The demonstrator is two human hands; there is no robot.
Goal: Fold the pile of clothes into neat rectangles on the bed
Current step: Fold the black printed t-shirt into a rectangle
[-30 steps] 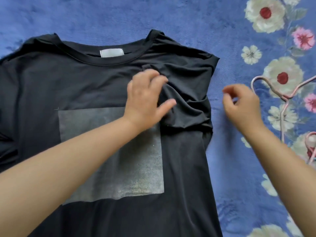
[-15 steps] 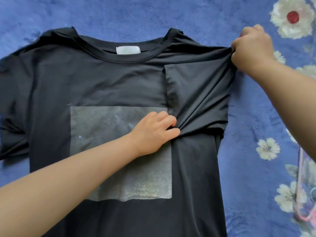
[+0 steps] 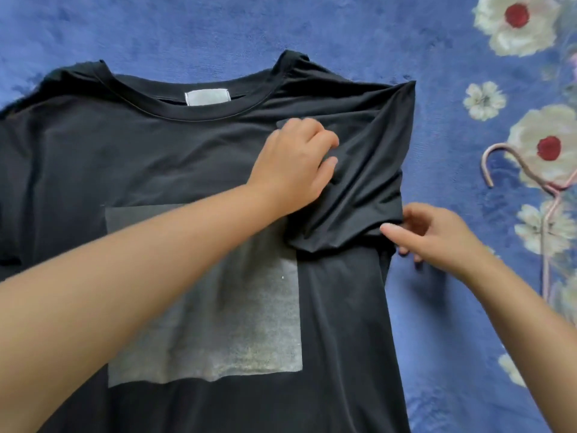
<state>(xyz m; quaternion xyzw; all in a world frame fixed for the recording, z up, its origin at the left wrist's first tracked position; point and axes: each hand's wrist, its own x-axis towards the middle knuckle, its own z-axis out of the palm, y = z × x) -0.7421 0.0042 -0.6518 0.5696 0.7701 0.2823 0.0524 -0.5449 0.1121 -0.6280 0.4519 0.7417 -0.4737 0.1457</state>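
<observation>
My left hand (image 3: 293,160) lies on the chest of the black T-shirt (image 3: 150,157), fingers curled down into the cloth at the inner edge of the folded-in sleeve (image 3: 365,170), pinning it there. My right hand (image 3: 434,235) sits at the shirt's right side, just below that sleeve; thumb and fingers pinch the sleeve's hem where it meets the side seam, with the other fingers curled under the edge.

The T-shirt lies face up and spread flat on the bed, neckline away from me, a white label (image 3: 207,97) showing inside the collar and a grey square print (image 3: 237,323) on the front, partly under my left forearm. Its right sleeve is turned in over the chest and rumpled into creases; the left side runs out of view.

Under it is a blue blanket (image 3: 281,29) with white and red flowers along the right. A pink clothes hanger (image 3: 544,220) rests on the blanket near my right hand, apart from the shirt.
</observation>
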